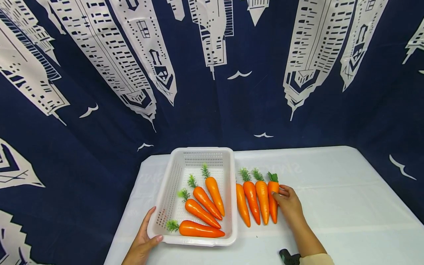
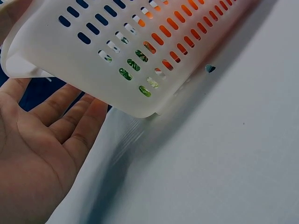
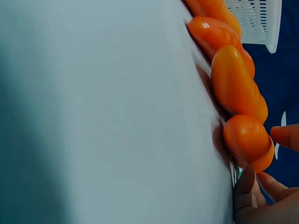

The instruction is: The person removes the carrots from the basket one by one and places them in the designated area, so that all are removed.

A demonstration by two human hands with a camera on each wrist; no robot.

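Note:
A white perforated plastic basket (image 1: pixel 165 198) stands on the table, with several orange carrots (image 1: pixel 202 229) with green tops lying inside. My left hand (image 1: pixel 143 239) holds its near left corner, thumb at the front rim and fingers along the side. In the left wrist view, those fingers (image 2: pixel 84 123) reach behind the basket wall (image 2: pixel 93 70). Right of the basket, several more carrots (image 1: pixel 251 202) lie side by side, tips toward me. My right hand (image 1: pixel 293 206) pinches the rightmost carrot (image 1: pixel 273 211) between thumb and fingers; it lies beside its neighbour.
The table's white cover (image 1: pixel 347 202) extends to the right. A dark blue cloth (image 1: pixel 212 125) with white buildings and birds hangs behind the table. A black device (image 1: pixel 289 257) sits by my right wrist at the bottom edge.

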